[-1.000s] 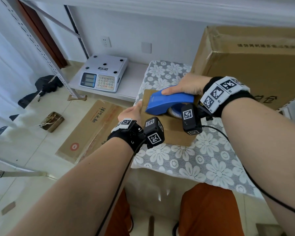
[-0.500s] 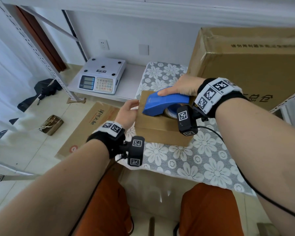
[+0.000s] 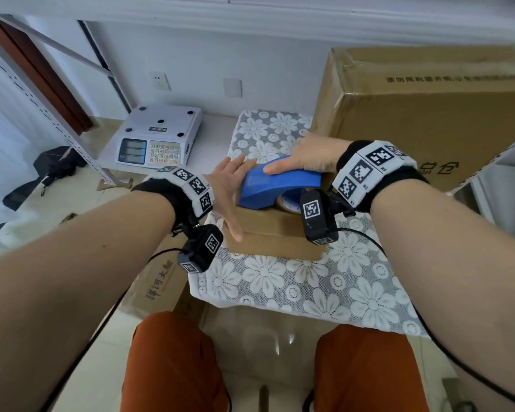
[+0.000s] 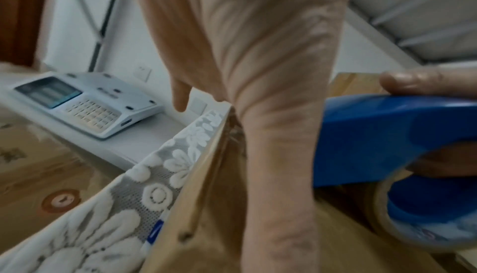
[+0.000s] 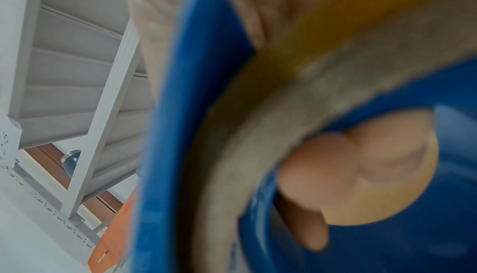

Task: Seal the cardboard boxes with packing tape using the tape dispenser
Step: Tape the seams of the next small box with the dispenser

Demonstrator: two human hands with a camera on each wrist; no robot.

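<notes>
A small brown cardboard box (image 3: 274,233) sits on the lace-covered table (image 3: 324,292). My right hand (image 3: 306,157) grips a blue tape dispenser (image 3: 275,184) that stands on the box top, thumb along its upper edge; the tape roll (image 3: 289,200) shows beneath it. In the right wrist view the dispenser (image 5: 180,134) fills the frame and fingertips (image 5: 361,165) poke through the roll's core. My left hand (image 3: 231,191) lies flat with straight fingers on the box's left side and top edge. The left wrist view shows the left hand (image 4: 271,114) against the box (image 4: 206,226) beside the dispenser (image 4: 374,134).
A large cardboard box (image 3: 428,114) stands at the back right, close behind my right hand. A white weighing scale (image 3: 158,135) sits on a low shelf to the left. Flattened cartons (image 3: 158,281) lie on the floor under my left arm. My orange-trousered knees (image 3: 176,361) are below the table.
My left hand moved from the box's left edge up onto it, fingers now spread flat next to the dispenser. The right hand still grips the dispenser on the box top.
</notes>
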